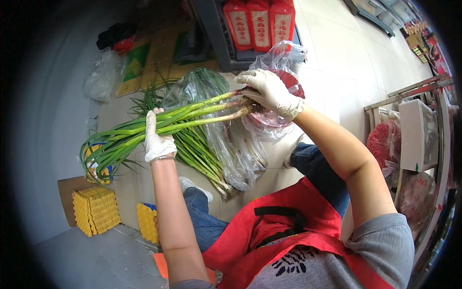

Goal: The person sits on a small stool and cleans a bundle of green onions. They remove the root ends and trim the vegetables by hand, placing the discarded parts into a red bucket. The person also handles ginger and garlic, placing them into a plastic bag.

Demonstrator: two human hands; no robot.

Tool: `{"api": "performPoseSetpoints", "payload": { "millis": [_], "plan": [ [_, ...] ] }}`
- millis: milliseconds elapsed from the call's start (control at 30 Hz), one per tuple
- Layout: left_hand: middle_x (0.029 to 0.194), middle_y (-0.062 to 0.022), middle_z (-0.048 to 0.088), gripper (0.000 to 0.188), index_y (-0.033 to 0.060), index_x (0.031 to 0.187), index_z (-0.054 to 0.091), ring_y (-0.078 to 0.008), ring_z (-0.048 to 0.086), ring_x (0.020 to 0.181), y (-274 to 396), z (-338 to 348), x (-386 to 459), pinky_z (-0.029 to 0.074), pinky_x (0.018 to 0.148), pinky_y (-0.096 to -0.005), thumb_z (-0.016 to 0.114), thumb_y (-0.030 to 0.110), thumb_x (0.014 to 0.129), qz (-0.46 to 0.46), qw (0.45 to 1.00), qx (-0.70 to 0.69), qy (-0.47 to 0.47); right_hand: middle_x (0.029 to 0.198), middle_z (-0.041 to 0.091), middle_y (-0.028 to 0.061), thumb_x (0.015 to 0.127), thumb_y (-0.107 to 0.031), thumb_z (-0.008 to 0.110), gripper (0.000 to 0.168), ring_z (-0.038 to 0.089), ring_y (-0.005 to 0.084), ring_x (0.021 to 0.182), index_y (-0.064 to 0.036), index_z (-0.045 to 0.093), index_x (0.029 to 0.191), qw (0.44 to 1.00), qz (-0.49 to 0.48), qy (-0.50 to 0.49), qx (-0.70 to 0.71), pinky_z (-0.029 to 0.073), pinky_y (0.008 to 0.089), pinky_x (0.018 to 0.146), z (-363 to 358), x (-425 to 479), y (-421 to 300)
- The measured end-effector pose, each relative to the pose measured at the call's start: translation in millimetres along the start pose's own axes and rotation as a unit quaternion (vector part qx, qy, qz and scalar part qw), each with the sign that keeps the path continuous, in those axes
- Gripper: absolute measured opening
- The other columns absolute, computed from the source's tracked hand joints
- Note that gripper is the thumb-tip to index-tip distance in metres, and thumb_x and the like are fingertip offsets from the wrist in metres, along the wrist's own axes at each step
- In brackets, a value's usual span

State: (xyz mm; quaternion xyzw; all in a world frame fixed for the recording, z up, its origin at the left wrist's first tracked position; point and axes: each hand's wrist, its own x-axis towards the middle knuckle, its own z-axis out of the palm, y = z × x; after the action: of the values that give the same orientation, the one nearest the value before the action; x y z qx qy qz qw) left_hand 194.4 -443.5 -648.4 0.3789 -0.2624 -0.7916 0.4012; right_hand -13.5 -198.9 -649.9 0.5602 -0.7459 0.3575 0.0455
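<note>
A bunch of green garlic stalks (195, 116) lies across my gloved left hand (157, 139), which grips it around the leafy part. The leaves droop past that hand to the left. My gloved right hand (269, 93) is at the root end, its fingers closed around the reddish stalk bases and soiled roots. Below, a looser pile of thin green stalks (196, 153) rests on the tiled floor, roots towards me. Beside it a clear plastic bag (231, 155) covers more stalks. Under my right hand stands a red tub (290, 81) with clear plastic around it, partly hidden.
Red packs bearing writing (260, 27) stand on a shelf ahead. Yellow egg trays (96, 210) are stacked at the left by the wall. A metal rack (438, 144) with a white box (411, 135) and bagged goods stands at the right. Flattened cardboard (155, 61) lies at the far left.
</note>
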Motion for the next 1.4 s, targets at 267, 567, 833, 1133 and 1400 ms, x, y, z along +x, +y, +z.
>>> {"api": "performPoseSetpoints", "payload": {
  "millis": [267,567,833,1133,1400],
  "plan": [
    [0.124,-0.0079,0.061,0.037,0.0068,0.128,0.055,-0.0214,0.056,0.118,-6,10,-13,0.045,0.104,-0.0407,0.063,0.013,0.092,-0.001,0.999,0.034,-0.035,0.085,0.065,0.0120,0.077,-0.022,0.070,0.022,0.062,0.0315,0.085,-0.011,0.070,0.096,0.994,-0.001,-0.093,0.050,0.049,0.0420,0.076,6,-3,5],
    [0.104,-0.0066,0.066,0.019,0.0060,0.107,0.061,-0.0197,0.063,0.097,-9,4,-7,0.052,0.093,-0.0393,0.066,0.011,0.090,-0.018,1.000,0.003,-0.018,0.085,0.065,0.0109,0.080,-0.013,0.068,0.012,0.061,0.0307,0.081,-0.005,0.068,0.089,0.994,-0.079,0.066,0.020,0.049,0.0404,0.074,-1,-8,-2],
    [0.096,-0.0034,0.066,0.012,0.0062,0.102,0.060,-0.0185,0.063,0.094,9,-13,6,0.053,0.091,-0.0390,0.063,0.011,0.092,-0.021,0.999,-0.041,0.017,0.085,0.063,0.0208,0.084,-0.009,0.062,0.010,0.062,0.0394,0.083,-0.002,0.060,0.090,0.975,0.202,0.001,-0.093,0.049,0.0439,0.071,-28,-35,58],
    [0.103,-0.0083,0.068,0.020,0.0045,0.109,0.062,-0.0209,0.064,0.097,-2,-14,7,0.053,0.093,-0.0394,0.065,0.012,0.090,0.000,1.000,0.004,0.003,0.092,0.068,0.0164,0.088,-0.019,0.063,0.021,0.066,0.0321,0.082,-0.004,0.068,0.102,0.950,0.262,-0.131,-0.112,0.052,0.0397,0.074,-26,-42,57],
    [0.100,-0.0074,0.066,0.017,0.0039,0.104,0.061,-0.0198,0.063,0.095,-8,2,-10,0.051,0.093,-0.0365,0.067,0.008,0.088,0.019,0.999,0.028,0.014,0.085,0.063,0.0121,0.079,-0.025,0.071,0.025,0.062,0.0302,0.085,-0.007,0.067,0.096,0.997,0.013,-0.065,-0.047,0.050,0.0407,0.076,10,-3,-29]
  ]
}}
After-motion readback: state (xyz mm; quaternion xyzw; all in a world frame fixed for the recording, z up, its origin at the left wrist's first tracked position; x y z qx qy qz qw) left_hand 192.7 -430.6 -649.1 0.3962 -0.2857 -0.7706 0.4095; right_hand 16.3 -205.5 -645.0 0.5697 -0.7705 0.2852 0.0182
